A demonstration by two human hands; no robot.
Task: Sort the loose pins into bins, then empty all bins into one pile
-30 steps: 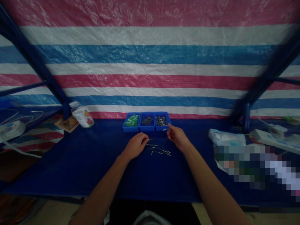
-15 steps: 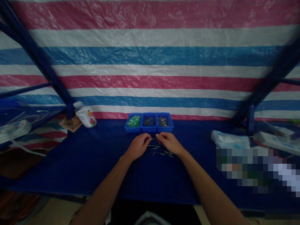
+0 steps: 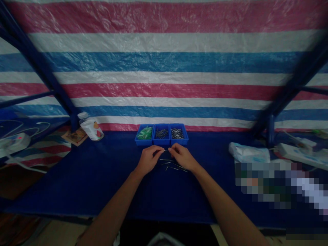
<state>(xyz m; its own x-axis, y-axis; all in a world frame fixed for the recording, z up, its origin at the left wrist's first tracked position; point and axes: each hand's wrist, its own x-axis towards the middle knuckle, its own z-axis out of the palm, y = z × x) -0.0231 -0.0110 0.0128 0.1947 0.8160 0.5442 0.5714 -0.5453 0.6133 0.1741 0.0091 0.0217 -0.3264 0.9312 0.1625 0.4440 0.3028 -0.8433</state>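
Note:
My left hand (image 3: pixel 148 159) and my right hand (image 3: pixel 182 157) meet over the blue table (image 3: pixel 77 177), fingertips pinched together on a thin metal pin (image 3: pixel 165 150) held between them. Several loose metal pins (image 3: pixel 173 164) lie on the table just below the hands. Behind them stand three small blue bins in a row: the left bin (image 3: pixel 144 134) holds green pieces, the middle bin (image 3: pixel 161 134) and the right bin (image 3: pixel 178 134) hold small metal parts.
A plastic bottle (image 3: pixel 91 128) lies at the back left beside a card (image 3: pixel 74 136). White cables and a device (image 3: pixel 12 143) sit far left. A plastic bag (image 3: pixel 248 153) and a power strip (image 3: pixel 297 152) lie at the right. A striped tarp (image 3: pixel 164 68) closes the back.
My right hand came back from the right bin to the left hand. Both hands now pinch one pin between them.

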